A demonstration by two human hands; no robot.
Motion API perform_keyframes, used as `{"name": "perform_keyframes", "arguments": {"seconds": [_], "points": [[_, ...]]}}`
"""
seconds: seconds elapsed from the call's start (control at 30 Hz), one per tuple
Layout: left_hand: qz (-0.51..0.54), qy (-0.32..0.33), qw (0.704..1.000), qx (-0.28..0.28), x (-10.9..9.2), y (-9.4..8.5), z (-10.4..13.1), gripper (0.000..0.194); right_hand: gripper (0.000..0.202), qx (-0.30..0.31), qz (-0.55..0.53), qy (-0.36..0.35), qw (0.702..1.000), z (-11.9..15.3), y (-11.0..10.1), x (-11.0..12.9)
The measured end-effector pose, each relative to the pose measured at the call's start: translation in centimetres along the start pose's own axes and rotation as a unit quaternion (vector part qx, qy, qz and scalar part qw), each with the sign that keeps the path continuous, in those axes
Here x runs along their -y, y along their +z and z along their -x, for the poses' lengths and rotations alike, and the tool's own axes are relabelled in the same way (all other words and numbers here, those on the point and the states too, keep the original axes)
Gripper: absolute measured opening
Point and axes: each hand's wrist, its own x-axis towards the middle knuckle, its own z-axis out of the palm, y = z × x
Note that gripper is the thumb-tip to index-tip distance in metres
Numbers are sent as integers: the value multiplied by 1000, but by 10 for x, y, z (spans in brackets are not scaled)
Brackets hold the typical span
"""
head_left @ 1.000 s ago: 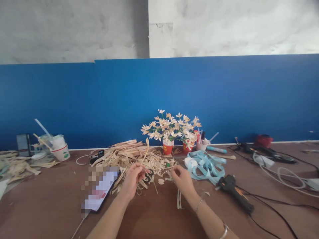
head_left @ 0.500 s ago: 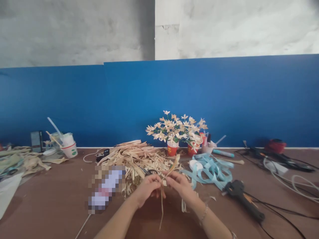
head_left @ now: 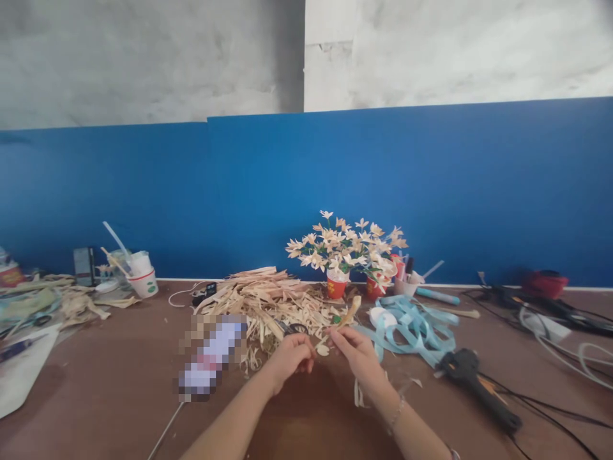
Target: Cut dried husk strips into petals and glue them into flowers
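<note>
My right hand (head_left: 357, 354) pinches a pale dried strip (head_left: 352, 311) that sticks up past the fingertips. Just left of it, my left hand (head_left: 292, 359) is closed, its fingers curled together; what they hold is too small to make out. A small pale petal-like piece (head_left: 323, 351) shows between the two hands. Beyond them lies a heap of dried husk strips (head_left: 268, 300), with dark scissor handles (head_left: 295, 328) at its near edge. Cream flowers (head_left: 335, 243) stand in a red and white cup (head_left: 336, 285) behind the heap.
A glue gun (head_left: 479, 390) with dark cables and a tangle of light blue ribbon (head_left: 416, 326) lie at the right. Left of the heap is a pixelated phone-like object (head_left: 213, 358). A white cup (head_left: 144, 283) with sticks stands farther left, near more husks (head_left: 79, 303).
My hands have moved slightly apart. The long thin strand that hung below them is out of sight. The whole view has shifted a little, with the table's objects appearing farther right.
</note>
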Motion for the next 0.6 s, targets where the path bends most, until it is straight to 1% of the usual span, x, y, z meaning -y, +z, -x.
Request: {"name": "perform_keyframes", "arguments": {"seconds": [0.17, 0.27, 0.37, 0.43, 0.5, 0.53, 0.57, 0.6], "points": [[-32, 12, 999, -32, 6, -2, -5, 6, 37, -3, 56, -35, 998, 4, 3, 4], [-49, 32, 997, -43, 8, -6, -7, 6, 36, 1, 74, -38, 997, 4, 4, 6], [-60, 43, 996, -57, 4, -11, -8, 8, 36, -2, 89, -33, 995, 2, 8, 9], [-83, 37, 993, -73, -1, -15, -7, 9, 36, 5, 105, -40, 994, 0, 13, 14], [-135, 24, 986, -91, -9, -24, -6, 10, 34, 26, 132, -54, 989, -5, 21, 22], [-180, 17, 979, -94, -13, -31, -6, 12, 33, 40, 149, -62, 986, -9, 26, 26], [-243, 25, 962, -122, -17, -41, -5, 12, 31, 56, 170, -67, 982, -13, 31, 30], [-304, 29, 938, -164, -22, -53, -4, 13, 30, 72, 191, -65, 977, -18, 37, 33]]}}
